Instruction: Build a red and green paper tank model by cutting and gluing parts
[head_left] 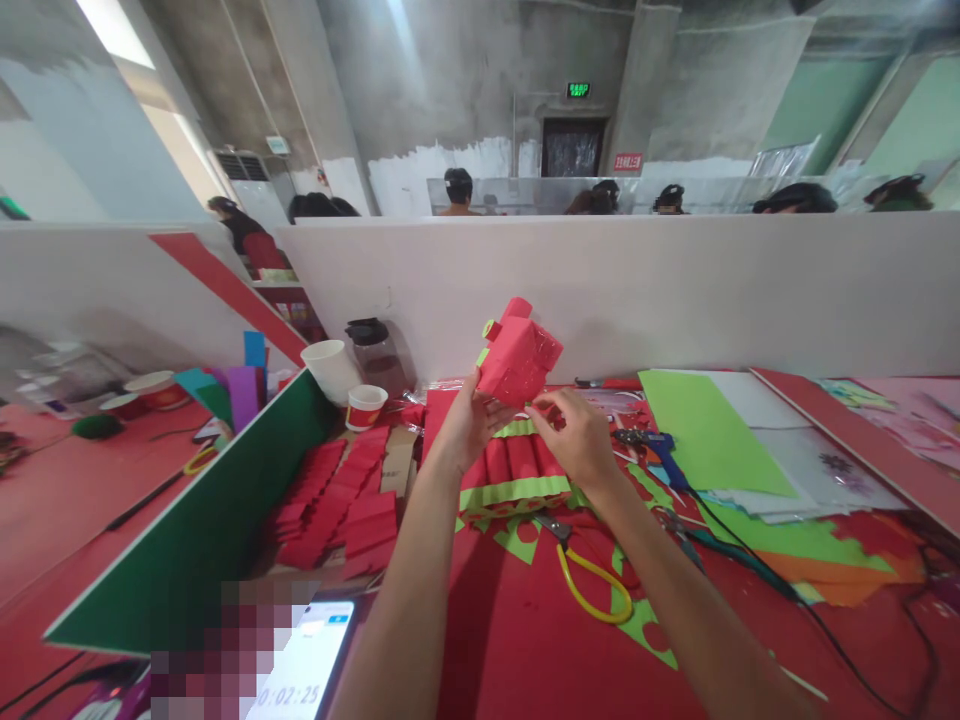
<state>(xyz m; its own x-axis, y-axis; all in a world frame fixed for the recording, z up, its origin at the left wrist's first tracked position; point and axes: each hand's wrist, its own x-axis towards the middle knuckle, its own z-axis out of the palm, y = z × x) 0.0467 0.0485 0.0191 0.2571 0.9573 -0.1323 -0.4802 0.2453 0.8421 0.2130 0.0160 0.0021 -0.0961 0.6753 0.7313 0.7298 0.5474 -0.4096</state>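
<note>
A red paper piece with small green parts [517, 360] is held up above the table, near the middle of the view. My left hand [474, 425] is wrapped round its lower left side. At its lower right corner, my right hand [576, 430] pinches with thumb and index finger; anything between them is too small to make out. Beneath both hands lies a row of red paper rolls with wavy green strips [517, 472]. Yellow-handled scissors [596, 585] rest on the red table [510, 640] just below it.
Red crepe strips [337, 500], a paper cup [366, 408] and a dark-lidded jug [375, 355] stand left. A blue glue gun [664, 455], pliers [682, 535] and green sheets [709, 430] lie right. A phone [311, 660] is at the front left. People sit beyond the white partition [600, 290].
</note>
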